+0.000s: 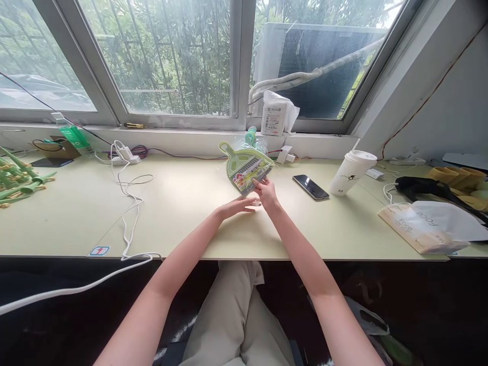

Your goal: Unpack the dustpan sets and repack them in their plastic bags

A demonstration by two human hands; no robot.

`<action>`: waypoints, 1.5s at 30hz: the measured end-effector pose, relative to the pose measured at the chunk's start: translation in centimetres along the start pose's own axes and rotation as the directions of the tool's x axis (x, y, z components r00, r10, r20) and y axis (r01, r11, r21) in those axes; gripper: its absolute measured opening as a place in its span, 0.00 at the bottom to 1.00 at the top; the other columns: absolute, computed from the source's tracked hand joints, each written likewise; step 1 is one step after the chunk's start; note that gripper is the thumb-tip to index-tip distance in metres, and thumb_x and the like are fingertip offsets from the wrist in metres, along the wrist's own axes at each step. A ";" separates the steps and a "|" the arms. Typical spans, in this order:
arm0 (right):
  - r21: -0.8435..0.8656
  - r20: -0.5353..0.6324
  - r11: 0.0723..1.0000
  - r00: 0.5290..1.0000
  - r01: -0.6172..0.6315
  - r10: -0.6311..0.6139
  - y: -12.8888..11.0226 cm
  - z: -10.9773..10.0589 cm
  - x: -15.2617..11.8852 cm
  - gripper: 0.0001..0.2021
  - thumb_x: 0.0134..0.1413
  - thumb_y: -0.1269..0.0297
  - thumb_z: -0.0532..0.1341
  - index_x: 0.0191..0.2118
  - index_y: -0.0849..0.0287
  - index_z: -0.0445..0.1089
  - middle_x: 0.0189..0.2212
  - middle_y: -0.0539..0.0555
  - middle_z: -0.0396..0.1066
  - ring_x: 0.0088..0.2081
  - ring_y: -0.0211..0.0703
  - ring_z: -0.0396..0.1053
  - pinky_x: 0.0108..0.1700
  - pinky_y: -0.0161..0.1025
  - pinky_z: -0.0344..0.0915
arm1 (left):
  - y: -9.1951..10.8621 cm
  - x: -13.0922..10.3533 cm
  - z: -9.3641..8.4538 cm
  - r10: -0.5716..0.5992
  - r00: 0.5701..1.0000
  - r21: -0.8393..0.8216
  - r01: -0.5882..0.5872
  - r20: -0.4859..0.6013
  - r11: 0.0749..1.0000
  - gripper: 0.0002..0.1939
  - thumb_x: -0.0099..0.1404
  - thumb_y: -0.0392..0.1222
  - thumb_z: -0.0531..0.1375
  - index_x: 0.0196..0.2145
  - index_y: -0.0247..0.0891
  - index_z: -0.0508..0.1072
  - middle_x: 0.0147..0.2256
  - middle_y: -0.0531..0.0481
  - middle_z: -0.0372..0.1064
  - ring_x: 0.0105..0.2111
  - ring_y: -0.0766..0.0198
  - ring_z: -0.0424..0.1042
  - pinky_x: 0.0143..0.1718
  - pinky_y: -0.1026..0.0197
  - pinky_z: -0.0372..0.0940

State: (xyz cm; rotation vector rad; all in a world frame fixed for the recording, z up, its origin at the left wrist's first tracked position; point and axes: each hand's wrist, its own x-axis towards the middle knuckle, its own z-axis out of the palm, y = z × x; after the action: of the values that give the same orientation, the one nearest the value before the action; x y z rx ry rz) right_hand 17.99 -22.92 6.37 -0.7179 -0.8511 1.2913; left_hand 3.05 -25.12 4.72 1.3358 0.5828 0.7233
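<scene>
A small light-green dustpan (237, 161) with a printed label card across its front is tilted up over the desk. My right hand (266, 194) grips its lower edge, thumb on the label, so my hand is shut on it. Just below, my left hand (237, 207) is open, its fingers stretched toward my right hand. A bit of clear plastic (256, 203) shows by its fingertips; whether they touch it I cannot tell. Behind the dustpan a teal-green handle (250, 135) sticks up among clear wrapping, its lower part hidden.
To the right are a phone (310, 187), a white lidded cup (353, 173) with a straw and a tissue pack (423, 229). White cables (131, 223) run over the desk's left side. A boxy white pack (275, 117) sits on the sill, a green-labelled bottle (76, 136) at left.
</scene>
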 end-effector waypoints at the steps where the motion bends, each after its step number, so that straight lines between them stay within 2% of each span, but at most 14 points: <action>1: 0.011 0.002 1.000 1.000 0.002 -0.002 0.0 -0.1 0.0 0.12 0.45 0.73 0.69 0.37 0.57 0.70 0.33 0.50 0.79 0.37 0.43 0.79 0.48 0.43 0.77 | 0.1 0.2 0.1 0.062 0.997 -0.032 -0.063 -0.040 0.997 0.35 0.60 0.54 0.65 0.63 0.47 0.65 0.61 0.40 0.64 0.62 0.46 0.63 0.59 0.44 0.62; 6: 0.010 0.022 0.999 0.998 -0.051 0.051 0.2 -0.6 0.3 0.15 0.41 0.74 0.71 0.37 0.57 0.70 0.34 0.52 0.80 0.40 0.45 0.79 0.47 0.43 0.78 | 0.8 0.5 -0.4 0.331 0.881 -0.086 -0.379 -0.339 0.921 0.30 0.63 0.52 0.63 0.60 0.41 0.67 0.61 0.42 0.64 0.63 0.49 0.61 0.62 0.49 0.59; 8: 0.007 0.034 0.997 0.997 -0.072 0.072 0.3 -0.7 0.4 0.17 0.39 0.73 0.72 0.37 0.57 0.70 0.35 0.52 0.80 0.40 0.46 0.79 0.47 0.43 0.78 | 0.7 0.2 -0.5 0.297 0.888 -0.071 -0.342 -0.351 0.937 0.31 0.62 0.50 0.64 0.60 0.39 0.66 0.60 0.41 0.65 0.61 0.48 0.63 0.60 0.47 0.61; 12: 0.024 0.081 1.000 0.997 0.014 -0.016 0.4 -0.8 0.3 0.20 0.38 0.68 0.74 0.40 0.55 0.71 0.37 0.51 0.80 0.43 0.48 0.78 0.49 0.45 0.77 | 0.2 0.0 -0.1 0.149 0.975 -0.058 -0.160 -0.163 0.985 0.34 0.61 0.52 0.64 0.62 0.41 0.63 0.62 0.37 0.62 0.55 0.44 0.70 0.53 0.42 0.67; 14: 0.044 0.057 0.996 0.996 0.072 -0.074 0.4 -0.9 0.4 0.20 0.39 0.66 0.73 0.41 0.54 0.71 0.39 0.51 0.79 0.46 0.48 0.78 0.52 0.46 0.75 | 0.1 0.3 0.1 0.126 0.985 -0.087 -0.136 -0.116 0.987 0.34 0.62 0.53 0.63 0.63 0.44 0.62 0.64 0.39 0.59 0.57 0.44 0.68 0.54 0.41 0.66; 18: 0.064 0.016 0.995 0.996 0.082 -0.083 0.6 -1.0 0.6 0.19 0.39 0.68 0.72 0.41 0.54 0.70 0.39 0.51 0.79 0.47 0.47 0.77 0.54 0.46 0.74 | 0.3 1.1 -0.2 0.219 0.919 -0.085 -0.259 -0.327 0.962 0.28 0.64 0.56 0.59 0.58 0.43 0.65 0.63 0.44 0.60 0.64 0.49 0.59 0.62 0.45 0.58; 21: 0.030 0.025 0.999 0.999 0.020 -0.021 0.8 -1.1 0.7 0.17 0.42 0.71 0.69 0.41 0.56 0.70 0.37 0.51 0.79 0.43 0.46 0.78 0.52 0.46 0.75 | 0.3 1.2 -0.8 0.283 0.853 -0.025 -0.327 -0.438 0.945 0.30 0.60 0.51 0.63 0.57 0.40 0.63 0.59 0.42 0.65 0.60 0.51 0.64 0.60 0.46 0.61; 28: -0.073 -0.031 0.992 0.994 -0.106 0.104 0.8 -1.3 1.3 0.08 0.51 0.73 0.64 0.39 0.57 0.70 0.36 0.51 0.79 0.35 0.40 0.77 0.45 0.42 0.77 | -0.4 1.3 -1.6 0.230 0.854 0.061 -0.228 -0.466 0.972 0.30 0.58 0.48 0.63 0.55 0.43 0.59 0.57 0.44 0.66 0.55 0.52 0.69 0.47 0.48 0.71; 31: -0.209 -0.014 0.956 0.978 -0.206 0.208 0.1 -1.8 1.7 0.02 0.59 0.66 0.61 0.37 0.58 0.70 0.35 0.53 0.79 0.32 0.40 0.77 0.38 0.40 0.77 | -0.3 1.4 -1.9 0.165 0.839 0.027 -0.176 -0.518 0.984 0.29 0.58 0.45 0.62 0.55 0.44 0.57 0.55 0.44 0.68 0.49 0.54 0.73 0.43 0.49 0.73; 33: -0.338 -0.024 0.909 0.968 -0.243 0.250 -0.6 -2.6 2.0 0.09 0.64 0.60 0.57 0.39 0.58 0.70 0.36 0.56 0.79 0.31 0.43 0.78 0.35 0.41 0.76 | 0.0 1.3 -2.5 0.115 0.828 -0.034 -0.160 -0.548 0.987 0.29 0.57 0.41 0.61 0.55 0.43 0.57 0.52 0.44 0.70 0.43 0.55 0.76 0.40 0.50 0.74; 36: -0.619 -0.147 0.783 0.988 -0.052 -0.051 -1.7 -4.1 2.1 0.14 0.66 0.61 0.50 0.46 0.57 0.71 0.41 0.58 0.79 0.33 0.45 0.78 0.39 0.45 0.75 | 0.7 0.6 -4.3 0.064 0.854 -0.153 -0.165 -0.517 0.974 0.27 0.56 0.38 0.58 0.54 0.37 0.61 0.47 0.41 0.73 0.38 0.55 0.77 0.38 0.51 0.74; 39: -0.830 0.106 0.471 0.914 0.298 -0.393 -2.0 -5.1 2.1 0.17 0.60 0.69 0.56 0.54 0.52 0.70 0.56 0.56 0.72 0.51 0.50 0.74 0.54 0.51 0.70 | 1.2 -0.2 -6.3 0.021 0.856 -0.251 -0.174 -0.516 0.952 0.23 0.58 0.35 0.56 0.52 0.30 0.65 0.43 0.40 0.74 0.38 0.57 0.77 0.39 0.55 0.74; 42: -0.768 0.428 0.339 0.829 0.543 -0.359 -1.4 -5.1 2.2 0.24 0.51 0.71 0.65 0.55 0.49 0.72 0.63 0.54 0.65 0.63 0.52 0.64 0.64 0.52 0.61 | 1.2 -0.7 -7.6 -0.031 0.844 -0.281 -0.144 -0.536 0.949 0.22 0.60 0.34 0.55 0.53 0.31 0.67 0.41 0.42 0.75 0.35 0.60 0.76 0.36 0.58 0.75; 45: -0.745 0.365 0.391 0.822 0.540 -0.438 -0.6 -4.9 2.5 0.11 0.53 0.65 0.66 0.44 0.50 0.78 0.54 0.53 0.74 0.57 0.50 0.69 0.61 0.51 0.63 | 1.0 -0.7 -7.9 -0.090 0.853 -0.278 -0.066 -0.514 0.958 0.23 0.60 0.35 0.56 0.54 0.33 0.67 0.38 0.44 0.75 0.29 0.62 0.75 0.27 0.62 0.73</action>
State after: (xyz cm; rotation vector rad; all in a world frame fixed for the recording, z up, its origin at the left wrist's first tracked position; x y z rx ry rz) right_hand 22.67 -20.49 4.66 -1.0186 -1.6789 0.2921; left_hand -3.45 -20.42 4.50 0.8555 0.8809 1.1312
